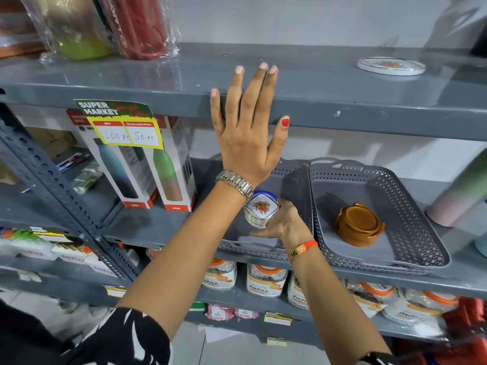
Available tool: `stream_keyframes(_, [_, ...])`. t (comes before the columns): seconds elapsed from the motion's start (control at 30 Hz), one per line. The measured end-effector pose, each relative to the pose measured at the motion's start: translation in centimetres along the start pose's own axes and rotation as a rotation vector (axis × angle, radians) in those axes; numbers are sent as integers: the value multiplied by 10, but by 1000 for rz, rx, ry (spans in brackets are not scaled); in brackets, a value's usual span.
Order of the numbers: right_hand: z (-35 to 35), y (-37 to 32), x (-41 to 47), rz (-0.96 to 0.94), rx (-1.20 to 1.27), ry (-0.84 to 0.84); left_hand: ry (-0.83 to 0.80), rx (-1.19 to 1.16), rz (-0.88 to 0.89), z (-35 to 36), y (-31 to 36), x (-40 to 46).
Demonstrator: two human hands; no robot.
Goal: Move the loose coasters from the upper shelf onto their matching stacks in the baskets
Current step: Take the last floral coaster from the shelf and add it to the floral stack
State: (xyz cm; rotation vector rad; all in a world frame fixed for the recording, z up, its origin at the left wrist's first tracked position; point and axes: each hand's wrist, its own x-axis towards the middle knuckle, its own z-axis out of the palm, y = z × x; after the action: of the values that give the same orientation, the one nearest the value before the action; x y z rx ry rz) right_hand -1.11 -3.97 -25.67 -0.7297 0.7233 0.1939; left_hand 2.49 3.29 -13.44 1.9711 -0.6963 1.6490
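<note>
My left hand point(247, 127) is raised flat against the front edge of the upper shelf point(342, 101), fingers spread, holding nothing. My right hand point(282, 222) reaches into the left grey basket point(295, 175) and grips a stack of white square coasters point(261, 212) with a red flower print. A round white coaster point(391, 65) with an orange print lies loose on the upper shelf, far right. In the right grey basket point(411, 219) sits a stack of brown round coasters point(359, 223) in a holder.
Wrapped bottles point(110, 25) stand at the upper shelf's left. Boxed bottles point(147, 167) and a price tag point(118, 125) are left of the baskets. A pastel bottle point(458, 196) stands right of them. Jars point(266, 279) fill the shelf below.
</note>
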Motion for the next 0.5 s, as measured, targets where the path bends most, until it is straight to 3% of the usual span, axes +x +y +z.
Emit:
stream_keyframes(0.1, [-3,1,-8,20,17,20,8,-9,1,1,-1,-1])
stream_keyframes(0.2, [-1,3,-33,-131,17,100,10,-15,-1,2,-1,-1])
stream_keyframes(0.33, [2,7,-81,-610,-10,158,10,-18,2,1,-1,-1])
stream_keyframes(0.5, [16,-13,-153,-1347,-187,37,-16,-24,3,-1,-2,-1])
